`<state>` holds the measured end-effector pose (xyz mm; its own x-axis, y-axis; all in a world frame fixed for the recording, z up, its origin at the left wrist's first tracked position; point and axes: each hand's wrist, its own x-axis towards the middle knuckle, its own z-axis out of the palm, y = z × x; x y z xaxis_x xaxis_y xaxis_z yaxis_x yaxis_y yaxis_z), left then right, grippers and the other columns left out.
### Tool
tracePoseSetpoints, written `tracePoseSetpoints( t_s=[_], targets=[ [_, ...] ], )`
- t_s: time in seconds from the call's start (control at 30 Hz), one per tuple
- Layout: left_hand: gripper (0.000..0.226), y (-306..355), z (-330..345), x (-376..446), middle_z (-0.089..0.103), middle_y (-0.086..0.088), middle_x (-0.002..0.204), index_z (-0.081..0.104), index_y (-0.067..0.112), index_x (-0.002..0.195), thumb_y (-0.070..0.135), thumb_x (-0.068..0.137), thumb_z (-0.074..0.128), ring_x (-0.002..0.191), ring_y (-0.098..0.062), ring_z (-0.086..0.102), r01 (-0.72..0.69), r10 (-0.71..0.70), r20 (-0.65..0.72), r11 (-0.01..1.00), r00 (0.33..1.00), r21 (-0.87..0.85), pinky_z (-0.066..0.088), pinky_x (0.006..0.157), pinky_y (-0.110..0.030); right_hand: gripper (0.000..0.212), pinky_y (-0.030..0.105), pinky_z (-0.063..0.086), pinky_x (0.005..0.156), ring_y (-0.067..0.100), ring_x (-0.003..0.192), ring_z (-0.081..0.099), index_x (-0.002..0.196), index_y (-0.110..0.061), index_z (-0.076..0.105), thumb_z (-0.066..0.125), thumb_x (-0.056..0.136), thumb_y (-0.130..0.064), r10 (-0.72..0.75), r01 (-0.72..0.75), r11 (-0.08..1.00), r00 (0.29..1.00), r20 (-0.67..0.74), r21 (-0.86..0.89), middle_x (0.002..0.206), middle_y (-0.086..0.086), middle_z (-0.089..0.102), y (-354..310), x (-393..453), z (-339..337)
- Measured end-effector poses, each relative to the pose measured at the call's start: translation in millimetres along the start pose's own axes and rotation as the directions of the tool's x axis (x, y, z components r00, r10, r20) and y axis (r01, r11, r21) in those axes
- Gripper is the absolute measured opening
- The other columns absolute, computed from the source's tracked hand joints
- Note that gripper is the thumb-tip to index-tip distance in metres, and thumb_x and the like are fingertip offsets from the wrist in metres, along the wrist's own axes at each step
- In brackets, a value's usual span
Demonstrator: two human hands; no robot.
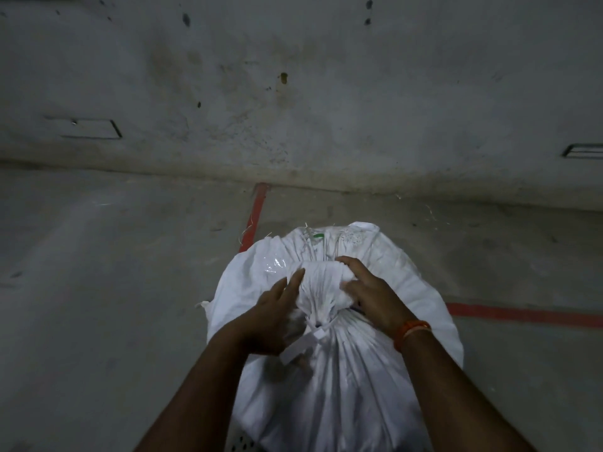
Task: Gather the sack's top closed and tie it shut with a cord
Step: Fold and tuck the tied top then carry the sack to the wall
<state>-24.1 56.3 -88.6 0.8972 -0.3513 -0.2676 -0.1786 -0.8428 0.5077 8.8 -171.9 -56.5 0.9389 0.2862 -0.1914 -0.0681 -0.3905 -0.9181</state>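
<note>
White woven sack [342, 370], neck bunched and cinched by cord [321, 329]. Right hand [372, 293] clamped on the gathered top [321, 288], steadying it. Left hand [270, 314], fingers loosely apart, beside the knot.

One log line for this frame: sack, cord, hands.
sack: top bunched | cord: around neck | left hand: at cord | right hand: gripping gathered top | floor: concrete

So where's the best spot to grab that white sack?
Probably the cinched neck, just under the bunched top, coming from above. The sack narrows there into tight pleats a hand could wrap, while its body looks too broad and smooth.
</note>
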Motion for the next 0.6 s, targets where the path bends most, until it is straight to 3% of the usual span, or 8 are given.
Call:
tracePoseSetpoints(
  t_s=[0.07, 0.1, 0.2, 0.3, 0.47, 0.53, 0.6],
  targets=[
    [0.106, -1, 9, 6, 0.020, -0.006, 0.164, -0.019, 0.041, 0.153, 0.044, 0.088, 0.064, 0.146, -0.031, 0.032, 0.052, -0.051, -0.126, 0.999, 0.991, 0.010, 0.036, 0.116, -0.050, 0.079, 0.027, 0.047, 0.103, 0.013, 0.120, 0.056, 0.150, -0.043, 0.025, 0.065, 0.088, -0.015, -0.013, 0.038, 0.989, 0.985, 0.171, -0.145, 0.148, 0.006, 0.049, 6, -5, -9],
    [0.106, 0, 13, 10, 0.029, -0.007, 0.159, -0.015, 0.041, 0.154, 0.043, 0.086, 0.066, 0.138, -0.030, 0.042, 0.076, -0.069, -0.183, 0.997, 0.981, 0.030, 0.045, 0.108, -0.047, 0.099, 0.034, 0.042, 0.113, 0.018, 0.136, 0.046, 0.155, -0.043, 0.009, 0.072, 0.081, -0.023, -0.014, 0.081, 0.957, 0.971, 0.238, -0.277, 0.158, 0.005, 0.037, 11, -8, -12],
    [0.105, 8, 24, 18, 0.045, -0.007, 0.144, 0.000, 0.030, 0.158, 0.037, 0.082, 0.072, 0.113, -0.024, 0.058, 0.104, -0.081, -0.310, 0.993, 0.947, 0.060, 0.054, 0.088, -0.032, 0.141, 0.054, 0.024, 0.123, 0.026, 0.152, 0.015, 0.152, -0.044, -0.024, 0.085, 0.063, -0.046, 0.061, 0.136, 0.778, 0.955, 0.291, -0.613, 0.169, -0.004, 0.002, 24, -16, -10],
    [0.099, 14, 24, 26, 0.049, -0.008, 0.141, 0.014, 0.023, 0.158, 0.043, 0.081, 0.074, 0.115, -0.023, 0.060, 0.115, -0.097, -0.376, 0.993, 0.922, 0.026, 0.051, 0.089, -0.030, 0.143, 0.057, 0.030, 0.119, 0.024, 0.153, 0.014, 0.152, -0.044, -0.023, 0.084, 0.058, -0.055, -0.054, 0.128, 0.716, 0.990, 0.129, -0.686, 0.169, -0.008, -0.005, 35, -14, 5],
    [0.092, 15, 19, 34, 0.055, -0.008, 0.138, 0.033, 0.020, 0.153, 0.043, 0.076, 0.079, 0.122, -0.025, 0.057, 0.101, -0.114, -0.377, 0.993, 0.919, -0.055, 0.048, 0.097, -0.031, 0.128, 0.038, 0.047, 0.110, 0.022, 0.146, 0.036, 0.159, -0.024, 0.005, 0.081, 0.062, -0.058, -0.335, 0.229, 0.760, 0.940, -0.065, -0.608, 0.169, -0.008, -0.015, 50, 2, 18],
    [0.086, 11, 17, 36, 0.060, -0.007, 0.136, 0.040, 0.020, 0.149, 0.038, 0.076, 0.082, 0.121, -0.024, 0.059, 0.083, -0.098, -0.397, 0.995, 0.913, -0.056, 0.047, 0.097, -0.030, 0.137, 0.037, 0.053, 0.103, 0.023, 0.143, 0.042, 0.159, -0.029, -0.006, 0.086, 0.061, -0.057, -0.395, 0.260, 0.753, 0.913, -0.099, -0.605, 0.168, -0.005, -0.023, 49, 6, 18],
    [0.082, 8, 16, 37, 0.062, -0.007, 0.135, 0.046, 0.018, 0.146, 0.035, 0.075, 0.084, 0.123, -0.025, 0.059, 0.069, -0.086, -0.414, 0.996, 0.906, -0.056, 0.047, 0.100, -0.033, 0.148, 0.037, 0.061, 0.087, 0.024, 0.130, 0.057, 0.155, -0.038, -0.019, 0.090, 0.058, -0.054, -0.397, 0.239, 0.750, 0.908, -0.131, -0.617, 0.166, 0.000, -0.031, 46, 9, 18]
  ],
)
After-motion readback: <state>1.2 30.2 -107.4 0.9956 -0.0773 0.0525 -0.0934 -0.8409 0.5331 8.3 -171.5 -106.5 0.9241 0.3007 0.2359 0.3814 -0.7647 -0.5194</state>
